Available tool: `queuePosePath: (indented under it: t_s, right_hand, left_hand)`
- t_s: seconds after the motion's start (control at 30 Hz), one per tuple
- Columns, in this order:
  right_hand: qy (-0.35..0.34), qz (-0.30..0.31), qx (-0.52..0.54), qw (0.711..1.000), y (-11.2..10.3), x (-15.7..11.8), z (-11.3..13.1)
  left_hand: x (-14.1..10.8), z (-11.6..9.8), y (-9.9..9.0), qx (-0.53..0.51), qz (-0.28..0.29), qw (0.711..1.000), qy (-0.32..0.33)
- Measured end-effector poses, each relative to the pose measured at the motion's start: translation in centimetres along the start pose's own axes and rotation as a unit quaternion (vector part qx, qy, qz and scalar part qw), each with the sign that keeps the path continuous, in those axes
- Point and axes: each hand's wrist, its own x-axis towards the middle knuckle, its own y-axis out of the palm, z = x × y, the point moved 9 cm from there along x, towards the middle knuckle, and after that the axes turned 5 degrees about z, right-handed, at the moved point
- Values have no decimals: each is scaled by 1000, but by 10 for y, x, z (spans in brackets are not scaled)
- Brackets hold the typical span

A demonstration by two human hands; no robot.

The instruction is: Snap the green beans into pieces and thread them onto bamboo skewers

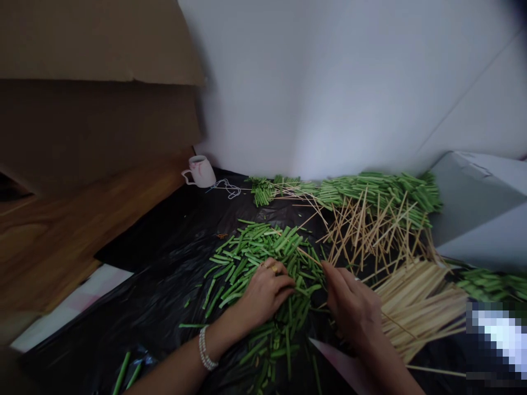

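Note:
Cut green bean pieces point(239, 263) lie in a loose pile on black plastic sheeting point(164, 274). My left hand point(269, 288), with a ring and a beaded bracelet, rests on this pile, its thumb and fingers closed round a green piece. My right hand point(352, 302) is closed on a thin wooden skewer point(308, 256), whose far end points left over the pile, where green pieces lie against it. Beside my right hand is a bundle of bare skewers point(424, 307).
Skewers threaded with green pieces point(379, 192) are stacked along the white wall point(329, 82). A mug point(201, 171) and a tangled cord point(231, 188) are at the back left. A cardboard box point(94, 109) stands left, a white box point(481, 203) right.

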Motion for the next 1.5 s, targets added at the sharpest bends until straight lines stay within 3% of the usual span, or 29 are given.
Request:
queuePosePath:
  t_s: [0.13,0.27,0.33,0.5,0.57,0.83,1.5]
  right_hand:
    - [7,-12,8,1000,-3,0,-2]
    - [11,-25,3,1000,-5,-2,-3]
    - [14,-28,5,999,-4,-3,-2]
    - [-8,-24,24,999,-3,-4,6]
    - [-27,-26,27,999,-4,-3,12]
    - [-46,-19,35,998,0,-7,17]
    - [-47,-8,20,999,2,-7,20]
  left_hand:
    - [0,15,-26,-125,-101,987,-26]
    - [-6,57,-44,-283,-196,929,-137]
    - [-10,75,-44,-395,-218,875,-173]
    - [-13,93,-26,-658,-216,688,-218]
    - [-13,92,-23,-696,-206,651,-222]
    - [-11,87,-26,-718,-193,635,-210]
    - [-15,95,-27,-725,-232,608,-226]
